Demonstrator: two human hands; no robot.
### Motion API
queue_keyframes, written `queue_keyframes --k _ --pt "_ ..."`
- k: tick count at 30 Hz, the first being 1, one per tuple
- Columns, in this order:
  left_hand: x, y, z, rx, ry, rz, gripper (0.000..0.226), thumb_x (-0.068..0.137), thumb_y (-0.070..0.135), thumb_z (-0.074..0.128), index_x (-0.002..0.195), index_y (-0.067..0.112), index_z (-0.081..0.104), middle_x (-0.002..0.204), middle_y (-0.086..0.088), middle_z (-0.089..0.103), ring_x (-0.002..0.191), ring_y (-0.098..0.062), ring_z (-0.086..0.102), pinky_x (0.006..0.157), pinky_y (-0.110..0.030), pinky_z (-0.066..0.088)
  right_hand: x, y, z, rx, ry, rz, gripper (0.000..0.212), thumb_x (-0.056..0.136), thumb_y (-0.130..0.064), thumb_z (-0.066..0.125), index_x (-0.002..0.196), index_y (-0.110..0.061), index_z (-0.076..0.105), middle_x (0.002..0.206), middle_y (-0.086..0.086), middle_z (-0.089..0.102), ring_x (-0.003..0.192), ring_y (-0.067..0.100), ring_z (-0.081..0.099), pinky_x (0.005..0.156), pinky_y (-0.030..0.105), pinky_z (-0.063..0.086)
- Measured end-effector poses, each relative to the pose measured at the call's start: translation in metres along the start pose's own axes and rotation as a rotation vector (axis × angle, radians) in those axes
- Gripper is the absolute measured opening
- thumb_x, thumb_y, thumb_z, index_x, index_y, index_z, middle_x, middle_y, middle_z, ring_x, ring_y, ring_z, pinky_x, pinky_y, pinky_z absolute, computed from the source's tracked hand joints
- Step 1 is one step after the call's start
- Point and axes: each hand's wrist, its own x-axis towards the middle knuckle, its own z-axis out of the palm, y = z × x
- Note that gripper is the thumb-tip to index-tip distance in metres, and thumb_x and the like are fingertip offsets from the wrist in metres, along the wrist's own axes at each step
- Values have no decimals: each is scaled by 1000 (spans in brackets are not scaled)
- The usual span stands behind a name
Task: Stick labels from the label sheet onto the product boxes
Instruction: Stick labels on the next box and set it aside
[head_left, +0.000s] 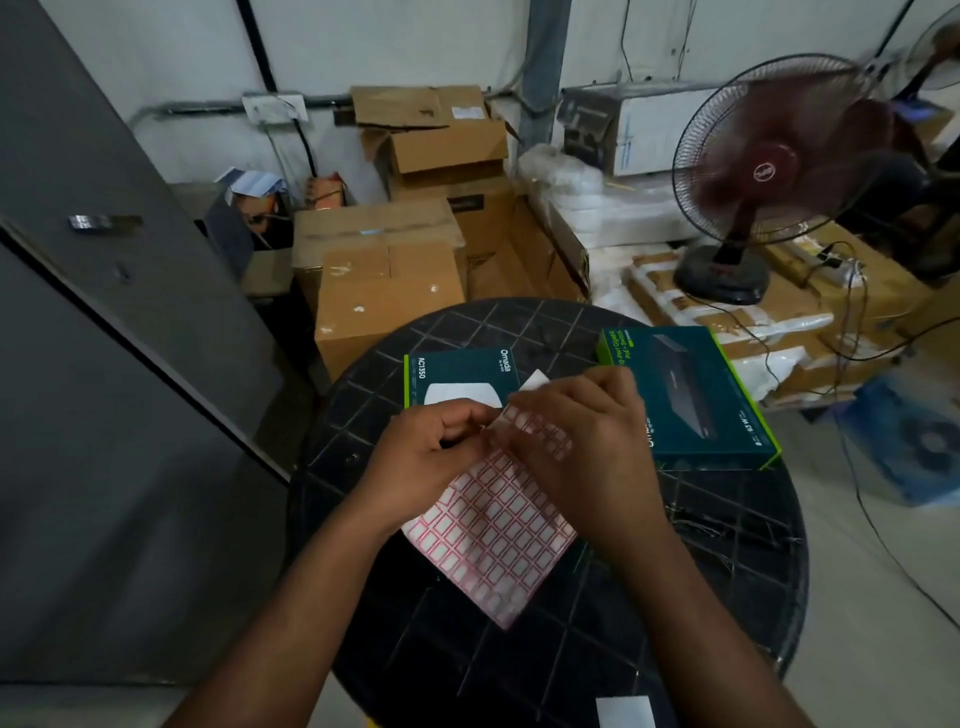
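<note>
Head view: a round black counter (727, 597) with a grid-patterned top fills the near field. A small white slip (623, 711) lies at its nearest edge. Over the counter's centre, the left hand (415, 457) and right hand (587, 441) both pinch the upper end of the label sheet (493, 535), a white sheet of red-bordered labels; its upper corner is peeled up. Beyond the sheet, on the counter, lies a small teal product box (457, 371) marked AC1350. A larger teal product box (696, 395) lies on the counter's right side. Beyond the counter, brown cardboard cartons (384, 280) are stacked against a white wall. To the right beyond the counter, a dark red fan (769, 161) stands on wrapped packages. A grey cabinet (104, 312) stands left of the counter.
</note>
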Motion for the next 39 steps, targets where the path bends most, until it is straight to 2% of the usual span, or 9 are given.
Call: queue_keyframes --k 6,11,15,19,24,26,28,33,39 --pt "-4 1 -3 28 -15 7 22 94 16 66 114 20 74 104 7 78 100 -11 73 98 -43 55 0 1 5 1 33 6 21 78 -30 82 96 -18 81 89 -7 75 94 17 50 81 28 43" --pt "-5 1 -2 55 4 8 21 95 18 65 113 23 74 102 9 78 98 -9 73 96 -43 56 0 -4 6 -37 25 -30 8 84 -19 77 91 -15 78 85 -4 74 91 18 59 73 43 52" --pt "-4 -3 -4 79 18 17 22 96 14 64 115 22 72 100 7 78 96 -12 74 95 -48 55 4 -6 -1 146 -74 182 14 97 -30 52 99 -22 63 104 -2 66 98 15 60 79 38 53" --pt "-1 -2 -5 23 12 8 25 96 13 64 117 24 70 97 2 78 93 -16 75 93 -50 56 8 9 -12 135 -243 168 13 97 -37 52 101 -29 62 140 -8 50 126 10 46 99 31 44" --pt "3 -3 -2 18 43 -7 24 101 32 54 122 33 67 107 13 76 103 -5 70 94 -38 54 6 27 -35 295 -423 240 9 98 -27 59 93 -30 65 89 -17 66 80 2 63 70 16 48" --pt "5 -7 -1 142 72 27 26 102 41 49 122 38 64 111 22 72 109 5 63 93 -27 49 0 38 -48 294 -494 305 18 91 -41 56 79 -30 64 72 -15 63 67 4 60 62 20 45" --pt "9 -12 2 359 94 94 21 102 40 52 119 41 64 108 27 67 108 8 57 86 -23 45 -9 56 -55 8 -632 357 37 79 -59 48 72 -25 63 67 -9 64 67 10 62 63 30 48" --pt "17 -20 19 851 142 252 34 95 54 40 117 40 62 120 21 59 113 -13 50 84 -33 37 -60 145 -2 -456 -1014 491 41 84 -56 53 104 -25 72 110 6 72 104 28 68 91 38 53" --pt "15 -26 19 1231 72 282 58 92 65 41 142 35 45 147 8 47 128 -23 45 93 -42 41 -121 212 61 -554 -938 385 22 102 -36 45 107 -27 65 122 1 63 125 25 52 106 52 35"
